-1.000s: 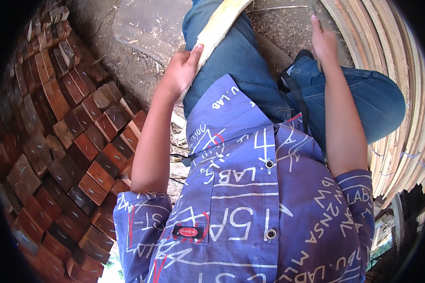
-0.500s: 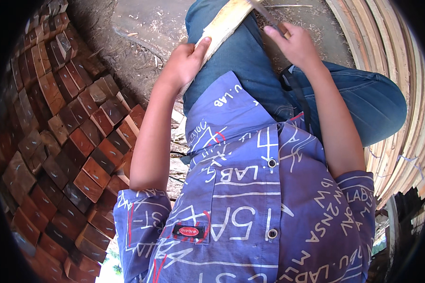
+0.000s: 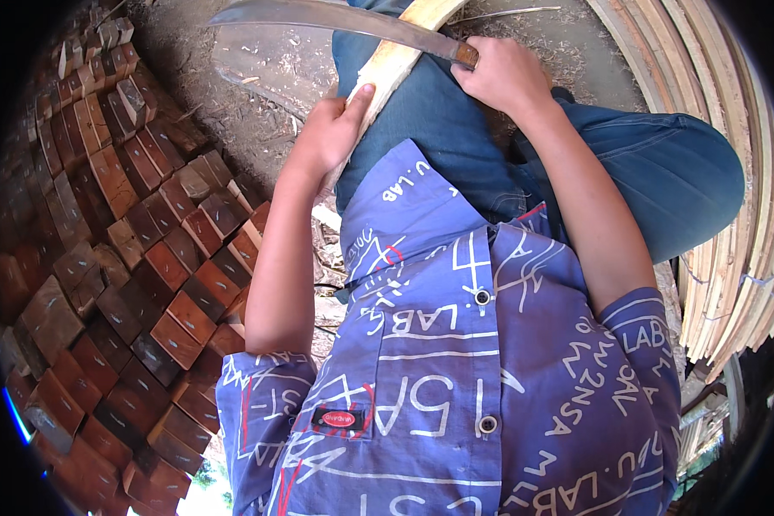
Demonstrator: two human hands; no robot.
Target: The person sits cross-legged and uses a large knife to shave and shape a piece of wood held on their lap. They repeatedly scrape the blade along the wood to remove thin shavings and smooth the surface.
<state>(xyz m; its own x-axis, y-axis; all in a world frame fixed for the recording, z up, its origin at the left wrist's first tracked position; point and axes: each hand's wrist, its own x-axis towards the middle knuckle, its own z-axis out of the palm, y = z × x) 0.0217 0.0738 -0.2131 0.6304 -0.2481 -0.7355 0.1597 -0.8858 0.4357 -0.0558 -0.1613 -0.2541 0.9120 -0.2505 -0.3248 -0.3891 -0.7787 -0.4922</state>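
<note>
1. At left, red-brown wooden blocks point(image 3: 159, 245) piled in close, stepped rows; probably stacked so for tidiness and to save floor space.
2. At right, long pale wooden slats point(image 3: 718, 163) laid side by side along their length; presumably gathered this way to stay together.
3. In the middle, blue jeans point(image 3: 443, 125) on spread, bent legs; seemingly placed to give a broad rest.
4. Along the left thigh, pale wooden strip point(image 3: 385, 76), slanting up past the top edge of the view; likely laid there for support.
5. Crosswise over that strip, curved machete point(image 3: 344, 19), tip toward the left; whether touching the wood or just above, impossible to tell.
6. Wrapped closed around the machete's handle, right hand point(image 3: 503, 76); apparently for firm control.
7. Clasped on the strip's lower part, thumb on top, left hand point(image 3: 328, 133); seemingly for steadying, clear of the machete.
</note>
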